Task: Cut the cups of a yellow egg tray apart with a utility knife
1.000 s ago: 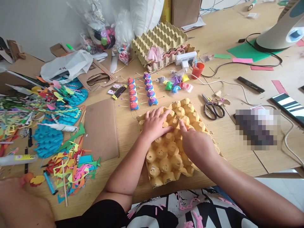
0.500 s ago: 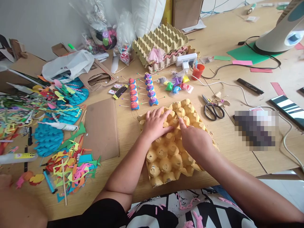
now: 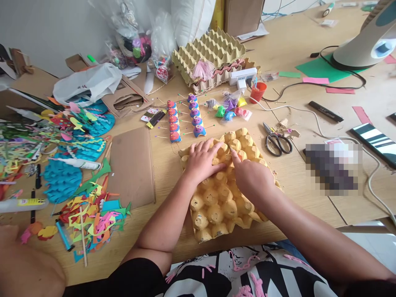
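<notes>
A yellow egg tray (image 3: 224, 194) lies on the table in front of me, its rounded cups facing up. Flat on its far left part rests my left hand (image 3: 202, 160), fingers spread over the cups. My right hand (image 3: 252, 175) is over the tray's right half. Its index finger stretches out and touches the tray near the left fingertips, while the other fingers curl under the palm. Whatever they hold, if anything, is hidden. Just beyond the tray stand two painted caterpillar-like strips cut from egg cups, a red and blue one (image 3: 173, 121) and a purple and blue one (image 3: 196, 115).
Scissors (image 3: 276, 140) lie right of the tray, and a cardboard sheet (image 3: 131, 169) lies left. Paper scraps (image 3: 93, 222) and blue egg-tray pieces (image 3: 63, 181) crowd the left side. Behind are stacked egg trays (image 3: 213, 49), a red cup (image 3: 258, 91) and a white cable (image 3: 297, 108). Another person's arm (image 3: 27, 268) shows lower left.
My right hand has shifted very slightly to the left, its index fingertip still on the tray. The left hand stays in place.
</notes>
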The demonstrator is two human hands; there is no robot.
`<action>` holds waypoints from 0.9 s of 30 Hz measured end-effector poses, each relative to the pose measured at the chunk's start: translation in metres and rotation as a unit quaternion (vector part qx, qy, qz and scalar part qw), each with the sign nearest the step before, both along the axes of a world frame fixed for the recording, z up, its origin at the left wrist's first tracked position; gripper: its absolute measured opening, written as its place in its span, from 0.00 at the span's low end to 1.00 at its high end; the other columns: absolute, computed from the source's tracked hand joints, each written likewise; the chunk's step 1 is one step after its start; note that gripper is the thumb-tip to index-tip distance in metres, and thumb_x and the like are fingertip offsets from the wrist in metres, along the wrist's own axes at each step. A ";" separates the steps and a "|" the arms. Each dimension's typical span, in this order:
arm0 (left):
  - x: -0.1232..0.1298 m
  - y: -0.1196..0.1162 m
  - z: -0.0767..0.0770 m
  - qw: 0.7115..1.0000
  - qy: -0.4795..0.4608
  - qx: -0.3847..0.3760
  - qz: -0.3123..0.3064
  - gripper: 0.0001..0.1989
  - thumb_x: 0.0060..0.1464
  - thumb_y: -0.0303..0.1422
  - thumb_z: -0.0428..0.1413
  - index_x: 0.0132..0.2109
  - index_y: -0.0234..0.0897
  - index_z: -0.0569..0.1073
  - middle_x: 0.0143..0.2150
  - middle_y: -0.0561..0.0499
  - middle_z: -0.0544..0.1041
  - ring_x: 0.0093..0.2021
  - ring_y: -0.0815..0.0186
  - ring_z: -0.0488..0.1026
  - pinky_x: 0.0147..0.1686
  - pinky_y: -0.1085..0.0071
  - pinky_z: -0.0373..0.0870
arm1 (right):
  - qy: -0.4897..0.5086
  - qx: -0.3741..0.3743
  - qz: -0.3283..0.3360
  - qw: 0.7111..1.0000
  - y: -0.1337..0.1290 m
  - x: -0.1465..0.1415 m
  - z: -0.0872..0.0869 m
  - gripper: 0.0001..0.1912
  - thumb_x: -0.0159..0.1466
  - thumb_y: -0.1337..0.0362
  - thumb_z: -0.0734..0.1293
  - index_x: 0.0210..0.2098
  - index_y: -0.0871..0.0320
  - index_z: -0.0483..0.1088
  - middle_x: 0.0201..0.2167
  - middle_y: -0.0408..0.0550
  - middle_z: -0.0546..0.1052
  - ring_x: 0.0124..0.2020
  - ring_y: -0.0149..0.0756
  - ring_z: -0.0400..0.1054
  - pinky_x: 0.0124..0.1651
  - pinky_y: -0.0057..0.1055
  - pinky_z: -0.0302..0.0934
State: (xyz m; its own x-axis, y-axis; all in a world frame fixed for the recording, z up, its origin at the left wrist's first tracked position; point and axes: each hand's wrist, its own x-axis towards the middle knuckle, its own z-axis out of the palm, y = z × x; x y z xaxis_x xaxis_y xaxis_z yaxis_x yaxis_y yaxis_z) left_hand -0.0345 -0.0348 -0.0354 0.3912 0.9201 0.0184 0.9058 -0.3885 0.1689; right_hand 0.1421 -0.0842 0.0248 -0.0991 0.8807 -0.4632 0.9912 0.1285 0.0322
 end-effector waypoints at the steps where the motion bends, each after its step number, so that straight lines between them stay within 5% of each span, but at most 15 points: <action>1: 0.000 0.000 0.000 1.000 0.002 0.001 0.000 0.39 0.63 0.55 0.61 0.75 0.51 0.63 0.77 0.42 0.63 0.74 0.48 0.61 0.73 0.44 0.53 | 0.000 -0.002 0.002 1.000 -0.001 0.000 0.000 0.44 0.69 0.76 0.55 0.81 0.60 0.38 0.44 0.62 0.84 0.40 0.44 0.81 0.35 0.34 0.70; 27: 0.000 0.000 -0.001 1.000 0.005 0.008 -0.003 0.40 0.62 0.55 0.61 0.75 0.51 0.63 0.77 0.42 0.63 0.74 0.48 0.61 0.73 0.44 0.53 | -0.001 0.023 0.016 1.000 0.001 0.003 -0.001 0.42 0.69 0.74 0.56 0.81 0.59 0.44 0.41 0.60 0.85 0.38 0.47 0.81 0.33 0.35 0.68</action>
State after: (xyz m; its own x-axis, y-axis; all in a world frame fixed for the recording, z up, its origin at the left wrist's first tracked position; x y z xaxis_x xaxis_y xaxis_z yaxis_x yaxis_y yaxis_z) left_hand -0.0345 -0.0352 -0.0361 0.3971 0.9173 0.0294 0.9049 -0.3967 0.1544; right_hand 0.1454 -0.0834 0.0238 -0.1271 0.8976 -0.4221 0.9864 0.1589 0.0410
